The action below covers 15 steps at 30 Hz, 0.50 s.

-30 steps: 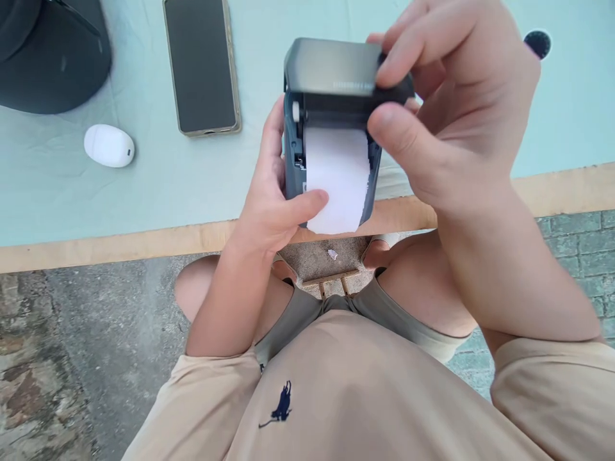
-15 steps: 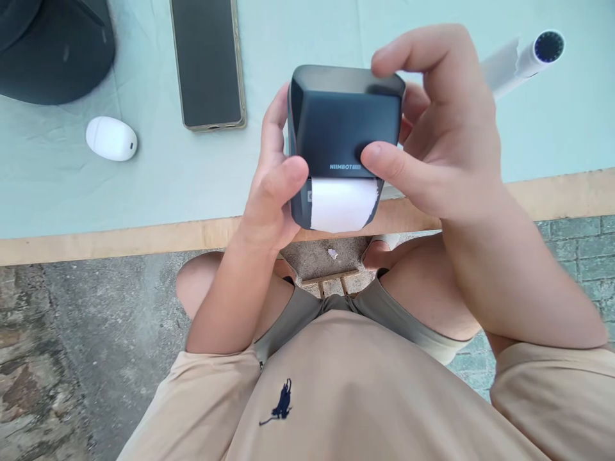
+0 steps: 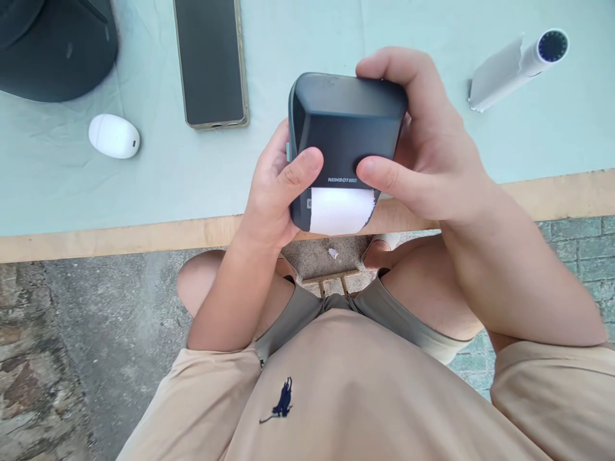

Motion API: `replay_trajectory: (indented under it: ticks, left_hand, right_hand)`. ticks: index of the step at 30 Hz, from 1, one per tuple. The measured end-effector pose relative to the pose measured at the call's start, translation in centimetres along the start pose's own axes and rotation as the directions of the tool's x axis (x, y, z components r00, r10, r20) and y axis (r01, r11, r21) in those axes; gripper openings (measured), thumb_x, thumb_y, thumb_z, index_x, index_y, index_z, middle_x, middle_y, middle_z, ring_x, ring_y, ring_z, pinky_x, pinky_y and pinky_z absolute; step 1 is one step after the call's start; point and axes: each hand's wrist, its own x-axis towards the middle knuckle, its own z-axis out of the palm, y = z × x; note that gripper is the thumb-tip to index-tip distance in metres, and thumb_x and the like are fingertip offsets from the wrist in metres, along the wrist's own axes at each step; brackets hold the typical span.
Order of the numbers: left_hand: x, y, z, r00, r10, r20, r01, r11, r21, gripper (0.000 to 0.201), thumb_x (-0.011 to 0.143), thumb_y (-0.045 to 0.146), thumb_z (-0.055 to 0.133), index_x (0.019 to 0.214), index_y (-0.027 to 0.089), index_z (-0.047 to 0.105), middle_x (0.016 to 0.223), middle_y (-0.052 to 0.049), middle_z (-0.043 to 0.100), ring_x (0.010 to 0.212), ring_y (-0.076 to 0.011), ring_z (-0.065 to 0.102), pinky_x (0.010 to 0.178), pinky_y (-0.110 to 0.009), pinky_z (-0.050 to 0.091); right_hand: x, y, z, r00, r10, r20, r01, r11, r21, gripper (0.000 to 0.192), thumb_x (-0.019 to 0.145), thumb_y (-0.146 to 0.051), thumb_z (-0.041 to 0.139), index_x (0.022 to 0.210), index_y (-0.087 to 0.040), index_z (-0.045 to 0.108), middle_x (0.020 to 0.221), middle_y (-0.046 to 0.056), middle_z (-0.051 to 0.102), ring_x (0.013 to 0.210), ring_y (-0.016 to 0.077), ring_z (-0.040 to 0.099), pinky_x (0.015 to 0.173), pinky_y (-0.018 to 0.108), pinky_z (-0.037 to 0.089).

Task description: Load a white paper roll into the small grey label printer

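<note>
**Two hands hold a little printer**

While the left hand (image 3: 269,198) grips the dark printer (image 3: 346,131) from its side, white paper (image 3: 341,210) sticks out just below both thumbs. Opposite, the right hand (image 3: 432,160) wraps the printer, fingers curled over its top.

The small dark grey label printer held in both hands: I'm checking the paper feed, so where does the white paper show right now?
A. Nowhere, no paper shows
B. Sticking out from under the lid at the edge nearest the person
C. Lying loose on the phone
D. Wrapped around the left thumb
B: the white paper sticks out below the closed lid of the small dark grey label printer, between the left hand and right hand.
</note>
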Motion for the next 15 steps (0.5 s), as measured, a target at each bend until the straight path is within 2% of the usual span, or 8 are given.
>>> replay_trajectory:
  ticks: [4, 6, 10, 15]
  left_hand:
    - [-0.1, 0.0, 0.6, 1.0, -0.007, -0.028, 0.007, 1.0, -0.023, 0.028, 0.078, 0.045, 0.064, 0.102, 0.03, 0.06, 0.104, -0.003, 0.065, 0.132, -0.0294, 0.042, 0.104, -0.047, 0.044]
    - [-0.1, 0.2, 1.1, 0.997, -0.04, -0.059, 0.039, 0.999, -0.017, 0.031, 0.085, 0.051, 0.052, 0.104, 0.028, 0.061, 0.107, -0.004, 0.063, 0.134, -0.029, 0.039, 0.104, -0.047, 0.043]
    - [0.0, 0.2, 1.5, 0.99, -0.051, -0.128, 0.049, 0.999, -0.022, 0.047, 0.092, 0.054, 0.029, 0.103, 0.024, 0.064, 0.116, -0.004, 0.061, 0.137, -0.0281, 0.035, 0.106, -0.047, 0.041]
    - [0.2, -0.2, 0.6, 0.993, -0.026, -0.114, 0.023, 0.999, -0.029, 0.043, 0.094, 0.048, 0.028, 0.108, 0.028, 0.063, 0.115, -0.002, 0.064, 0.139, -0.0271, 0.03, 0.113, -0.048, 0.033]
  right_hand:
    - [0.1, 0.1, 0.0, 1.0, 0.019, -0.001, -0.019, 1.0, 0.017, 0.058, 0.077, -0.042, 0.06, 0.128, -0.029, 0.035, 0.137, 0.003, 0.042, 0.111, 0.0116, 0.054, 0.072, 0.018, 0.053]
    - [0.1, -0.1, 0.1, 1.0, 0.024, -0.011, -0.024, 0.999, 0.021, 0.054, 0.08, -0.044, 0.056, 0.129, -0.028, 0.036, 0.135, 0.003, 0.043, 0.109, 0.011, 0.055, 0.078, 0.019, 0.054]
    - [-0.1, -0.8, 0.0, 0.992, -0.039, -0.119, 0.034, 0.998, -0.044, 0.045, 0.081, -0.04, 0.055, 0.125, -0.031, 0.045, 0.134, -0.002, 0.045, 0.122, 0.0118, 0.048, 0.095, 0.023, 0.051]
    - [-0.2, -0.9, -0.6, 0.996, -0.079, -0.031, 0.076, 0.992, -0.105, 0.055, 0.077, -0.033, 0.062, 0.128, -0.031, 0.043, 0.133, 0.0, 0.045, 0.118, 0.0118, 0.05, 0.1, 0.026, 0.05]
